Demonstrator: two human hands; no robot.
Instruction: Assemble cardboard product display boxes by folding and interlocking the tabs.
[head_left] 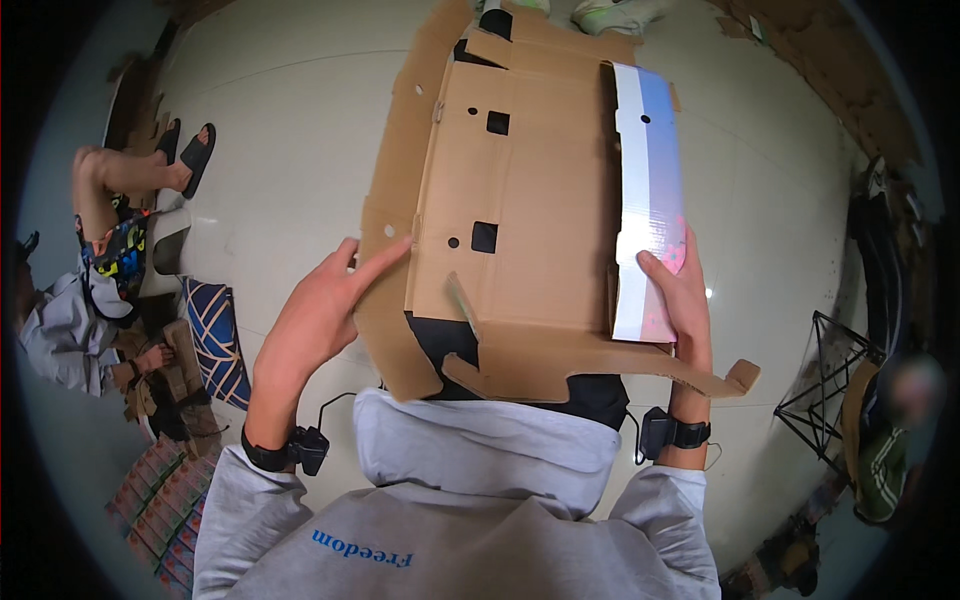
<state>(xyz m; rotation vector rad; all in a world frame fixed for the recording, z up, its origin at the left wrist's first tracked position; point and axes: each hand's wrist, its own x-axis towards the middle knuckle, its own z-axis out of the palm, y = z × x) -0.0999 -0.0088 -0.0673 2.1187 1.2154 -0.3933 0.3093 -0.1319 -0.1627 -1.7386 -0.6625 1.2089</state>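
A partly folded brown cardboard box [550, 190] rests across my lap, its plain inside facing up. Square and round holes pierce its panel. My left hand [312, 318] grips the box's long left flap [400, 150], thumb on top and the other fingers mostly underneath. On the opposite side, my right hand [684, 295] holds the raised right side panel [645, 180], printed blue, pink and white. That thumb presses the panel's face; the remaining fingers are hidden behind it. Near my waist, a notched end flap [530, 365] sticks out, with a small tab standing up beside it.
To the left sits a person [75, 320] in dark slides, by a patterned blue cushion [215, 340] and stacked printed packs [165, 510]. A black wire frame [825, 380] stands at right, near another person in dark trousers [885, 270]. Pale shoes [620, 14] show beyond the box.
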